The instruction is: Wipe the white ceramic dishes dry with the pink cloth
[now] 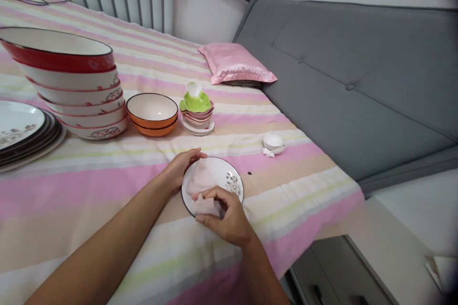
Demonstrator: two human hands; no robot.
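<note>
A small white plate [219, 167] with a dark rim and a grey-brown flower print lies on the striped bedspread, or is held just over it; I cannot tell which. My left hand [186, 166] is closed on its far left edge, thumb side hidden. My right hand [231, 217] pinches a thin, pale pink cloth [205, 206] against the plate's near part. The cloth also spreads over the plate's left side, partly see-through. Fingers of the right hand cover some of the plate's near edge.
Left stand stacked red-rimmed bowls [89, 121] and dark-rimmed plates [21, 124]. Beyond the hands are orange bowls [152, 126], leaf-shaped dishes [196, 101] and tiny white dishes [273, 142]. A pink pillow [238, 63] rests by the grey headboard [343, 57]. The bed edge [322, 236] drops away at right.
</note>
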